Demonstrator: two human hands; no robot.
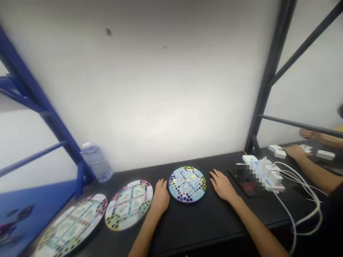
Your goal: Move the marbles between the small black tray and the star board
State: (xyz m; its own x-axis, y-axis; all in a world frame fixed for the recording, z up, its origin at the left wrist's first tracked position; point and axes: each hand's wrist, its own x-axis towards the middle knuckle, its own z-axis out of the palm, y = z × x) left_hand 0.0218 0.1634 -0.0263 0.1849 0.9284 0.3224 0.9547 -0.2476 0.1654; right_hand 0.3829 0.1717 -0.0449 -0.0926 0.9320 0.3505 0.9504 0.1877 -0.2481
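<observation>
A light-blue round board [184,185] printed with a coloured pattern lies flat on the black table, with many small dark and yellow rings along its edge. Just left of it, my left hand [160,197] rests on the tabletop, fingers stretched forward and holding nothing. To the board's right lies my right hand [223,185], flat with fingers apart and a gap between it and the board. A second round board [130,205], pale with pink and yellow ends, is close beside my left hand. Further left is a third, similar board [75,225].
A clear plastic bottle [97,162] stands at the back left by a blue metal frame [57,125]. On the right are a dark phone or tablet [239,182], partly pixelated, and a power strip [273,178] with white cables. Beyond the dark post, another person's hand [296,151] is near white boxes.
</observation>
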